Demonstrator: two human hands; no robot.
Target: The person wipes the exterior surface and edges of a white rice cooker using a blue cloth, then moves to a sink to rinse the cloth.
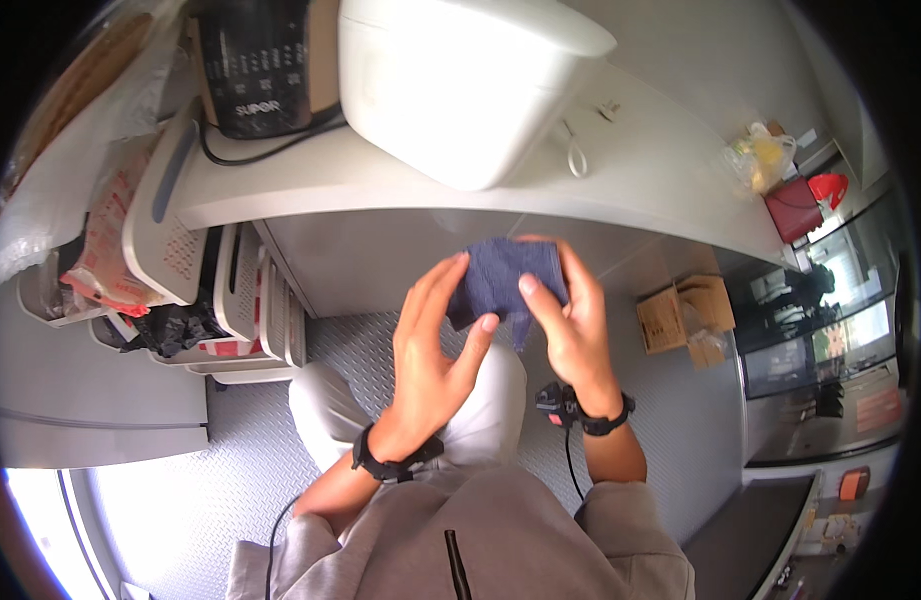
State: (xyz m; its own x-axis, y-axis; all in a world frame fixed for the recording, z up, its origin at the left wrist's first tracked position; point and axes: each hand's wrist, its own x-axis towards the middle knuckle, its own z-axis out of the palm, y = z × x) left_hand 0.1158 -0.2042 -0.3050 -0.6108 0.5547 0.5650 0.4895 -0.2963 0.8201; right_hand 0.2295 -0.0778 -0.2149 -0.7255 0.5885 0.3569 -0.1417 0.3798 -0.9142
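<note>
A folded dark blue cloth (505,281) is held up between my hands, in front of the white counter's edge and above my knees. My right hand (569,322) grips its right side, thumb pressed on the near face and fingers behind. At the left side, my left hand (434,341) has its fingertips on the upper left edge and its thumb at the bottom edge. A narrow corner of fabric hangs below the folded part. Whatever lies behind the cloth is hidden.
On the counter (648,157) stand a white bin-shaped appliance (445,82) and a black Supor appliance (258,67) with a cable. White plastic baskets (164,247) are stacked at left. An open cardboard box (663,322) sits at right, on the metal tread-plate floor (633,450).
</note>
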